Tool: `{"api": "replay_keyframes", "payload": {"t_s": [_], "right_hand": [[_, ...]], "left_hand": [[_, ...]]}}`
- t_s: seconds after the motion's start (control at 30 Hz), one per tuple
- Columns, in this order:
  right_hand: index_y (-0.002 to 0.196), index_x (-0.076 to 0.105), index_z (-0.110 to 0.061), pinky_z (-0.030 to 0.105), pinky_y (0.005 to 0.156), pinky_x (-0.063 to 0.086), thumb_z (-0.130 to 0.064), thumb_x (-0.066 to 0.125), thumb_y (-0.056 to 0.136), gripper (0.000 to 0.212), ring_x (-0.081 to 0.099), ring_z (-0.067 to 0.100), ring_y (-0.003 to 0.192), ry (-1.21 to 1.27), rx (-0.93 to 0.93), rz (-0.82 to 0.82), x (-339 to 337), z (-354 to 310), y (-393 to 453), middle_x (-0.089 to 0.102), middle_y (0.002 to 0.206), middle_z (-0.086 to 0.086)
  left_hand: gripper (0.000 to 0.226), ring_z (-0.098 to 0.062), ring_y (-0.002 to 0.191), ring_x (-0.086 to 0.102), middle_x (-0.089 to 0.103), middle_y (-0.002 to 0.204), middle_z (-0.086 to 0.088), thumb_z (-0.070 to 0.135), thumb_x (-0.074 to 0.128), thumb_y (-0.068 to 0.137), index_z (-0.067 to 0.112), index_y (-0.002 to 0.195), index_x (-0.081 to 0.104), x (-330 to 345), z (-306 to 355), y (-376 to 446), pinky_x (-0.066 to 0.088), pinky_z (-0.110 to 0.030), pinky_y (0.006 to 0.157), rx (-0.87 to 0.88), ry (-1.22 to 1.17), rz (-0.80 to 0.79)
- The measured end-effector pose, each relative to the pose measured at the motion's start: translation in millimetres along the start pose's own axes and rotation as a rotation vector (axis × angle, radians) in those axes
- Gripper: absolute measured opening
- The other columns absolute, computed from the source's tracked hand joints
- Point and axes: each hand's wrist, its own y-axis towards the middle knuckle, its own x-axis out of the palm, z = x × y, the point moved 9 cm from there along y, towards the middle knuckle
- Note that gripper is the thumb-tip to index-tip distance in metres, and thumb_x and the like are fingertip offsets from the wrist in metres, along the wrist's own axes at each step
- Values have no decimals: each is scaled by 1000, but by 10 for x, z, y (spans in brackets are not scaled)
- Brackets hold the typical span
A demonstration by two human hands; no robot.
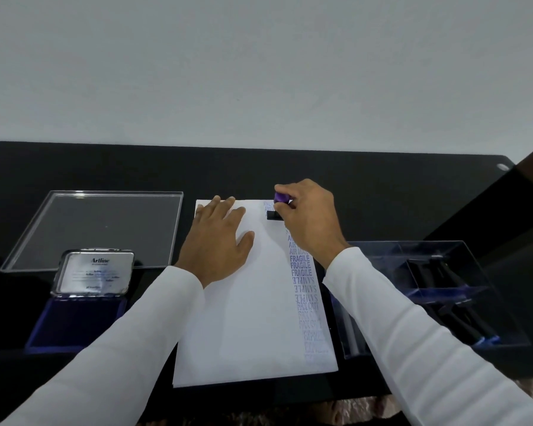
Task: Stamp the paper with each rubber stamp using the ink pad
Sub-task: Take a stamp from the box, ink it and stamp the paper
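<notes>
A white sheet of paper lies on the black table, with a column of purple stamped words down its right edge. My right hand grips a rubber stamp with a purple handle and black base, pressed on the paper near its top right corner. My left hand rests flat on the upper left of the sheet, fingers spread. The open ink pad, its blue pad showing and its metal lid raised, sits at the left front.
A clear acrylic tray lies behind the ink pad at the left. A clear box at the right holds several black stamps. A white wall stands behind the table; the table's front edge is near.
</notes>
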Motion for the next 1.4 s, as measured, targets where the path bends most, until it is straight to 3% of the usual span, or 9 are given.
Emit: {"api": "replay_keyframes", "payload": {"t_s": [0.4,0.83,1.4], "right_hand": [[131,64,-18,31,102,50,-24,69,92,39,62,19,110,-5,-10,-22,96,-13,35,61,128,3],[129,65,-19,25,99,46,-24,69,92,38,61,19,111,-70,-24,-46,116,-44,56,61,128,2],[124,67,-19,28,97,50,-24,71,90,34,62,17,104,-67,-53,-32,116,-24,45,64,121,2]], "left_hand": [[62,-24,156,9,20,168,1,59,35,102,27,155,34,45,-25,-2,3,-45,126,2,42,1],[64,-24,157,9,19,168,1,61,34,101,28,156,33,67,-41,2,3,-44,125,-7,64,-5],[72,-26,156,12,22,167,0,66,24,96,26,156,35,69,-43,-7,2,-43,123,9,74,0]]}}
